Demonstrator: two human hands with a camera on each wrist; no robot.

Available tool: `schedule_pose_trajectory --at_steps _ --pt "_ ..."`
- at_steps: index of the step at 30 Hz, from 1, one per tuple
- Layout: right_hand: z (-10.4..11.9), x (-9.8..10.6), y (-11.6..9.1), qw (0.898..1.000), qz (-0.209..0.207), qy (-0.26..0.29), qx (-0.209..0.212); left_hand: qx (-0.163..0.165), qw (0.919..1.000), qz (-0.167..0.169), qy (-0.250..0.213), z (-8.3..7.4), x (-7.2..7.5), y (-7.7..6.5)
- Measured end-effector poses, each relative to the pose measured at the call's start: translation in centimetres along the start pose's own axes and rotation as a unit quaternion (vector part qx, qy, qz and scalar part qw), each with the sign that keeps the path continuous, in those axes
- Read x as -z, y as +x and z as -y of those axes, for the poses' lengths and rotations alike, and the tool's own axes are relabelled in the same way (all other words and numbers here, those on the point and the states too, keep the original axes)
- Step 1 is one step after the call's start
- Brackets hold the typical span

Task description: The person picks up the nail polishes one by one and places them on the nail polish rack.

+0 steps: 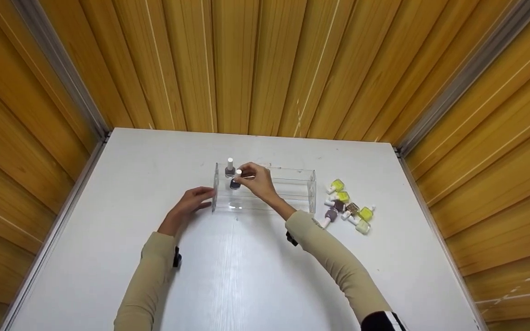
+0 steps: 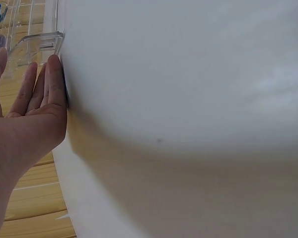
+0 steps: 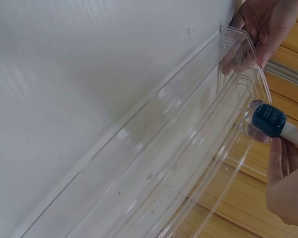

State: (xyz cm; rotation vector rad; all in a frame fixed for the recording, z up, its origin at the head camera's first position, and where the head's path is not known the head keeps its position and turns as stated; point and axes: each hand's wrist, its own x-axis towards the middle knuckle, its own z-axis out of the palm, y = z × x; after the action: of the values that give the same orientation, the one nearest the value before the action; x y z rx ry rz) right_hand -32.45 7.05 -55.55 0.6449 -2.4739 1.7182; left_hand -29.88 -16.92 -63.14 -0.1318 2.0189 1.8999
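Observation:
A clear acrylic tiered rack [image 1: 288, 188] stands on the white table. My right hand [image 1: 258, 181] pinches the white cap of a dark blue nail polish bottle [image 3: 268, 119] over the rack's left part, cap upward. Behind it, a greyish nail polish bottle [image 1: 230, 169] stands upright in the back tier at the left end. My left hand [image 1: 194, 200] touches the rack's left end panel with its fingers nearly straight; in the left wrist view the fingertips [image 2: 53, 62] meet the clear edge.
Right of the rack, several nail polish bottles lie in a loose group, among them a yellow bottle [image 1: 337, 185], a mauve bottle [image 1: 331, 214] and a pale green bottle [image 1: 362, 226]. Wood-patterned walls [image 1: 228, 69] enclose the table [image 1: 228, 285] at the back and sides.

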Motion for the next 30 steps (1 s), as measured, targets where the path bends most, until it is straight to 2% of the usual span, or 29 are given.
schedule_pose_trajectory --at_steps 4,8,14,18,24,30 --pt "-0.5 -0.6 0.0 1.000 0.003 -0.006 -0.013 0.008 1.0000 -0.003 -0.004 0.0 -0.2 0.1" --pt "-0.9 -1.1 -0.1 1.000 0.008 -0.008 -0.009 0.017 0.9998 -0.009 0.000 -0.1 -0.4 0.0" --pt "-1.2 -1.8 0.0 1.000 0.010 -0.006 -0.001 -0.008 0.9998 -0.007 0.015 0.0 -0.5 -0.2" --pt "-1.0 -2.2 0.4 1.000 0.015 -0.004 -0.002 -0.022 0.9997 -0.005 0.007 0.0 -0.4 -0.1" --pt "-0.5 -2.3 0.9 0.999 0.045 -0.005 0.003 -0.017 0.9998 -0.002 0.001 -0.1 -0.4 0.2" --pt "-0.2 -2.0 0.5 0.997 0.076 -0.013 -0.001 -0.009 0.9999 -0.012 0.003 0.0 -0.2 0.0"
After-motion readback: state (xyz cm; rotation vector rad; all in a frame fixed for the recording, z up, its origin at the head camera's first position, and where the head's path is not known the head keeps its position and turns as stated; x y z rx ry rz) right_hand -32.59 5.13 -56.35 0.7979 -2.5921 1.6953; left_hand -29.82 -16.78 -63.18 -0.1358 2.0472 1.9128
